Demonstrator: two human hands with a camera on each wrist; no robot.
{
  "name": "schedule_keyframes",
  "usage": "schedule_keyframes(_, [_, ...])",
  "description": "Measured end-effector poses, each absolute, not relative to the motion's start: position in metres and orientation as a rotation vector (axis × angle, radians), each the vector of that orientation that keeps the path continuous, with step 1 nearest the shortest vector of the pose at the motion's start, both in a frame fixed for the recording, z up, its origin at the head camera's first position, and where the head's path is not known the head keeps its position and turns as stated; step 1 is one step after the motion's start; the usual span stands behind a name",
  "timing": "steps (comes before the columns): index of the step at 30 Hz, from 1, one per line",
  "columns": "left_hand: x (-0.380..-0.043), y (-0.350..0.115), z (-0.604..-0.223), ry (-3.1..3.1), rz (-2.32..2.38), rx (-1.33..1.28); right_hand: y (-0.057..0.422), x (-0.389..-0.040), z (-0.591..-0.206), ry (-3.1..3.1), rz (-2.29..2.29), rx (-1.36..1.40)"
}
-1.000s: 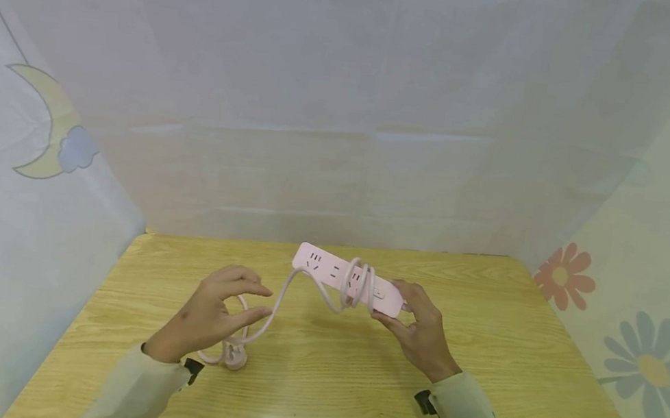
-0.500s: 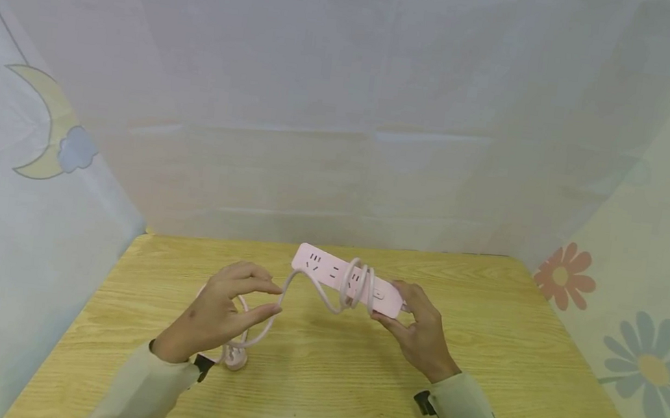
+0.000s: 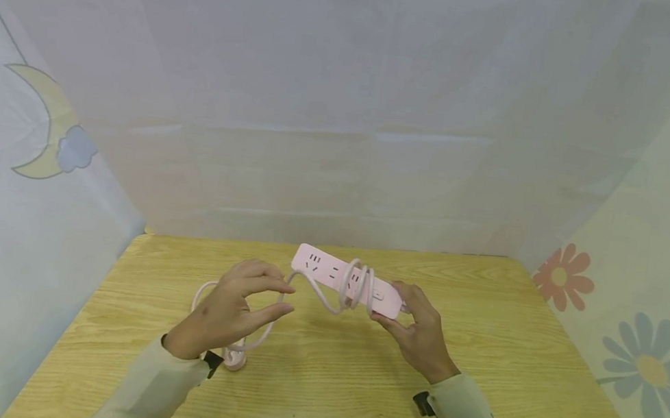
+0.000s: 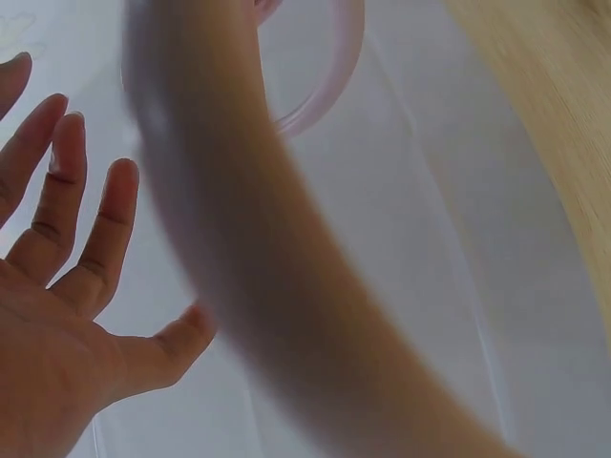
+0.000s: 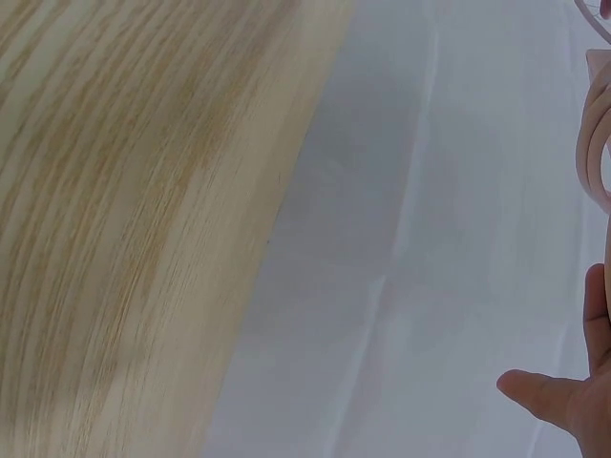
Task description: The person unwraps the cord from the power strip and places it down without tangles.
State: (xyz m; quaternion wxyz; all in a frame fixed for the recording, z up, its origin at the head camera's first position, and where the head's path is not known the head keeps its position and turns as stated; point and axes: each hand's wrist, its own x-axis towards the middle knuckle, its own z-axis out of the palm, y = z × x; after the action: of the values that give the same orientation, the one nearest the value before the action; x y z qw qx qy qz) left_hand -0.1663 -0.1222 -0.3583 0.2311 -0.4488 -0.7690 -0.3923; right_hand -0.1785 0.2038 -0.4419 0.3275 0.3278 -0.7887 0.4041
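A pink power strip is held tilted above the table in the head view, its socket face toward me. My right hand grips its right end between thumb and fingers. The pale pink cord is wound several times around the strip's right half. From there a loose stretch runs left past the left hand, whose thumb and fingers are parted beside it. The plug rests on the table below that hand. In the left wrist view, the blurred cord crosses near spread fingers.
The wooden table is enclosed by a pale back sheet and patterned side sheets with a moon on the left and flowers on the right. A cord loop lies left of the left hand.
My left hand has moved right and slightly up along the loose cord, toward the power strip. The right hand and strip have stayed almost still.
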Motion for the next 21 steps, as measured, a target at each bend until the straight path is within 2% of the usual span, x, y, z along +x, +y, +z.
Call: schedule_keyframes(21, [-0.1725,-0.1125,-0.3623,-2.284,-0.977,-1.115,0.2037,-0.1772,-0.4406,-2.107,1.075,0.844])
